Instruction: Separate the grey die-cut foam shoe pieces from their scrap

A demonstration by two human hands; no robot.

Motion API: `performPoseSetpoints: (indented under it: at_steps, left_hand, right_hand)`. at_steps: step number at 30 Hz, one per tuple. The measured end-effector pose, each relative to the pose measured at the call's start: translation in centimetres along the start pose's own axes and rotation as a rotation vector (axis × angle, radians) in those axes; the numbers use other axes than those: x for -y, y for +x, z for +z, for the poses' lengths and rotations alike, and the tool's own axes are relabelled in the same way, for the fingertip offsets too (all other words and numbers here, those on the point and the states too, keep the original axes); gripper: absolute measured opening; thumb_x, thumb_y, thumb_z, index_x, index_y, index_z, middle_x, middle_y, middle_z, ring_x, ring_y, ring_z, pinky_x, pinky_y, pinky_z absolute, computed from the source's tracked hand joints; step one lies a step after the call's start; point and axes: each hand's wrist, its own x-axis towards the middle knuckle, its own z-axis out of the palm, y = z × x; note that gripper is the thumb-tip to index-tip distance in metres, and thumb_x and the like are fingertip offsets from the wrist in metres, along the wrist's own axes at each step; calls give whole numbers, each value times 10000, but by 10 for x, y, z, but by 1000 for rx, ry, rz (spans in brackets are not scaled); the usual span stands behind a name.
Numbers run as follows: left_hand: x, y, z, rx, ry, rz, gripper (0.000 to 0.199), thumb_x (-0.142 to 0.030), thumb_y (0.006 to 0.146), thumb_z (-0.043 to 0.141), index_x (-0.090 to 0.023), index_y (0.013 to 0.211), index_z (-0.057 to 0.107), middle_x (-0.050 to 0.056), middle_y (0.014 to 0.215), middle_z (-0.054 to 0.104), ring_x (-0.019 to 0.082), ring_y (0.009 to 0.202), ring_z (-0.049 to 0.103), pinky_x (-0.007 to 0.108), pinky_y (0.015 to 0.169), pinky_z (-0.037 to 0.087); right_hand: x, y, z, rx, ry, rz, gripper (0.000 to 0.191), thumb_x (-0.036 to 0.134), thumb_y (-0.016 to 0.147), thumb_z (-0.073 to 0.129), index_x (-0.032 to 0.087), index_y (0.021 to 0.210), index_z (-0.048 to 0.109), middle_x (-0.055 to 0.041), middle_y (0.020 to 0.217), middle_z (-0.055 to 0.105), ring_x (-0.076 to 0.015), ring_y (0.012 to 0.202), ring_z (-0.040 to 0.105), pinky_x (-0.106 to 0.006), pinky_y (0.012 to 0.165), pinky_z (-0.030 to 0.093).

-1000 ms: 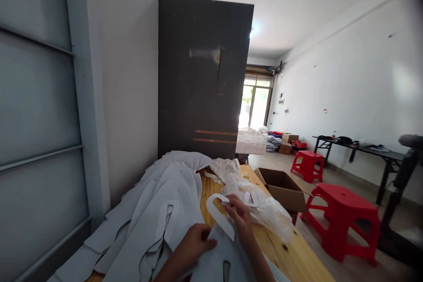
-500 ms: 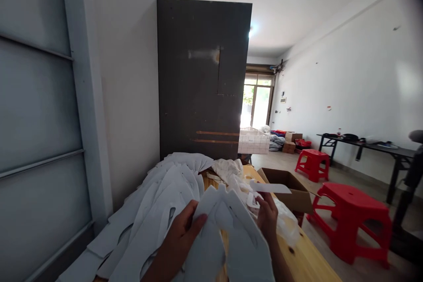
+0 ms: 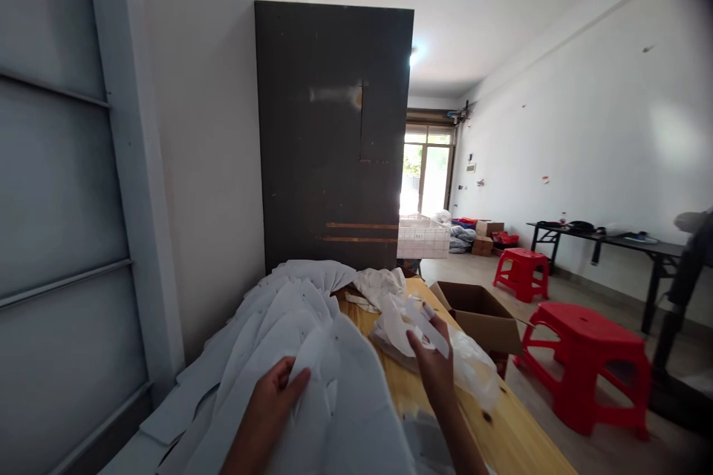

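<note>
Left hand (image 3: pixel 275 393): lower middle of the frame. Thumb and fingers are closed on the edge of a white sheet (image 3: pixel 359 393), thumb uppermost. The sheet fills the lower centre, its far end rounded, and overlaps the pile (image 3: pixel 267 312) at lower left. The edge hold appears chosen because the piece is broad and thin; the pile beneath seems to carry part of its weight.

Right hand (image 3: pixel 437 364): right of lower centre, apart from the sheet. Its fingers are curled about a pale strip (image 3: pixel 437 330), gripping it between thumb and fingers over the bag (image 3: pixel 479 371). The exact contact is partly hidden by the strip. Held there, the strip stays clear of the sheet.

The pile consists of overlapping flat pieces, a spread that presumably keeps edges within reach. The bag, clear and crumpled, lies on the wooden table (image 3: pixel 526 434), close to the right hand, probably for easy access. A cloth (image 3: pixel 382 283) lies beyond it. An open carton (image 3: pixel 482 323) stands beside the table's right edge, seemingly within arm's reach.
</note>
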Motion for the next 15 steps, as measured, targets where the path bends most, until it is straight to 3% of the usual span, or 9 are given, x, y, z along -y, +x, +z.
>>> performPoseSetpoints:
  at_steps: [3, 6, 8, 11, 15]
  left_hand:
    - [51, 11, 0, -120, 254, -39, 315, -584, 675, 718, -330, 861, 701, 66, 1005, 812, 458, 1129, 716, 575, 1015, 524]
    - [71, 9, 6, -141, 325, 128, 393, -574, 769, 673, -342, 1086, 698, 106, 1254, 742, 436, 1273, 650, 548, 1069, 501]
    - [70, 4, 13, -146, 299, 237, 456, -592, 828, 643, -345, 1210, 675, 118, 1408, 653, 418, 1387, 565, 512, 1097, 493]
    - [60, -3, 21, -81, 235, 233, 485, -647, 870, 600, -323, 1218, 694, 116, 1414, 644, 406, 1408, 538, 504, 1128, 472]
    - [45, -6, 26, 107, 51, 117, 614, -797, 813, 598, -256, 1056, 758, 122, 1141, 761, 353, 1084, 699, 458, 964, 550]
  right_hand:
    - [3, -10, 9, 92, -454, -272, 392, 183, 911, 591, 214, 1291, 684, -167, 1271, 678, -381, 1204, 581, -557, 992, 447]
    - [9, -22, 18, 168, -605, -409, 498, 19, 900, 442, 235, 1284, 673, -153, 1263, 682, -356, 1195, 593, -537, 973, 441]
    - [17, -29, 24, 208, -545, -461, 478, 20, 921, 436, 251, 1270, 669, -133, 1243, 687, -332, 1169, 615, -508, 970, 454]
    - [35, -39, 31, 309, -362, -480, 346, 116, 989, 488, 264, 1247, 666, -114, 1197, 693, -302, 1108, 646, -453, 936, 490]
    - [54, -55, 40, 443, -165, -445, 245, 175, 1018, 522, 270, 1172, 688, -101, 1140, 702, -287, 1070, 655, -431, 939, 507]
